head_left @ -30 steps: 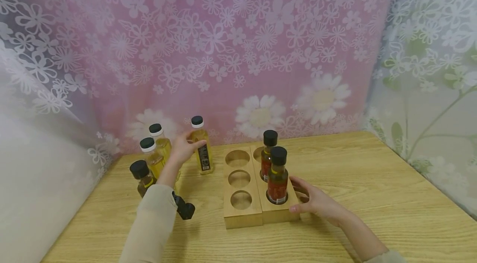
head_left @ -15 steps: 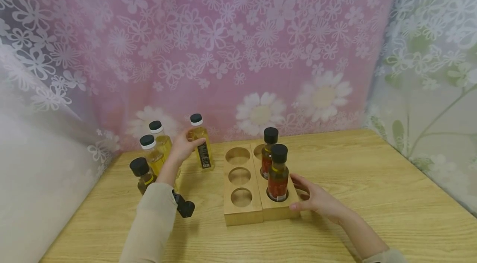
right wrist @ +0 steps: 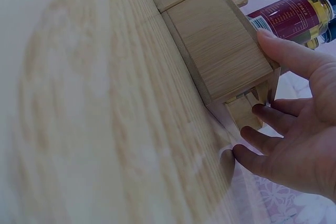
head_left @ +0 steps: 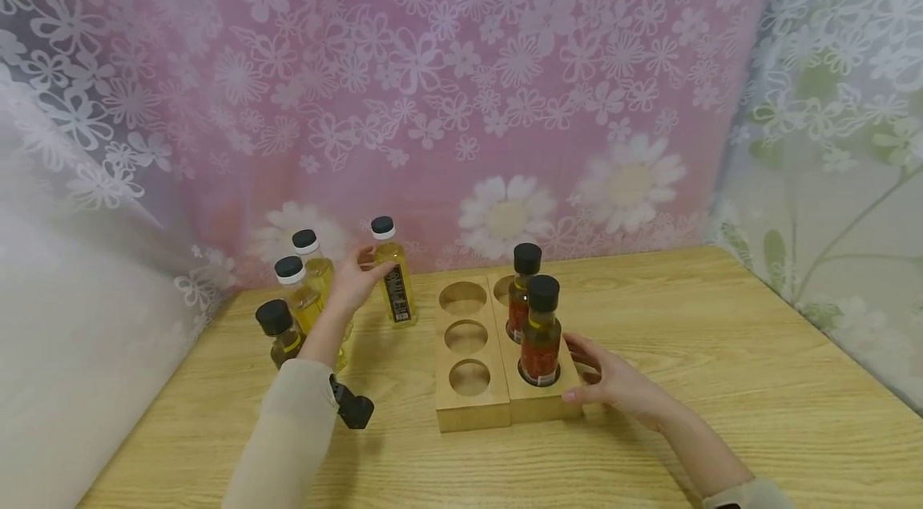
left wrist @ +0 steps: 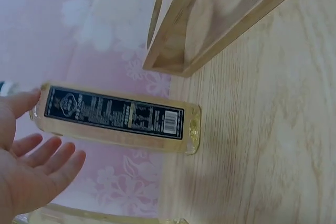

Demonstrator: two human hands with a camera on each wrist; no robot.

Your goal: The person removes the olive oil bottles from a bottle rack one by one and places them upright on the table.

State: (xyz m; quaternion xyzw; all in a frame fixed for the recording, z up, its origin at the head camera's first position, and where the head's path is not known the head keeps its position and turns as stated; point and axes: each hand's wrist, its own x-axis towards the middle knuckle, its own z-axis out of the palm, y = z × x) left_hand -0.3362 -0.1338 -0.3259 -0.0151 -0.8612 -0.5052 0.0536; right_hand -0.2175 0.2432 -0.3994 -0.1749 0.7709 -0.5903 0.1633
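Observation:
On the table stands a bottle of yellow oil (head_left: pixel 397 292) with a dark cap and black label. My left hand (head_left: pixel 352 283) is at its upper part, the thumb across the labelled face. Loosely bent fingers (left wrist: pixel 61 157) show beside the bottle in the left wrist view, not wrapped round it. My right hand (head_left: pixel 613 382) rests at the near right corner of a wooden rack (head_left: pixel 474 417), thumb on the front and relaxed fingers (right wrist: pixel 262 142) by its hollow end. Two dark bottles with red labels, one near (head_left: pixel 541 341) and one farther (head_left: pixel 517 302), stand in its right row.
To the left stand two yellow oil bottles, one farther (head_left: pixel 316 267) and one nearer (head_left: pixel 301 296), and a black-capped dark bottle (head_left: pixel 284 334), partly behind my left arm. Round holes show in the rack's left row. A flowered curtain (head_left: pixel 447 92) hangs behind the table (head_left: pixel 649 292).
The head view has shifted slightly. Both hands, the oil bottle and the rack keep nearly the same positions relative to one another.

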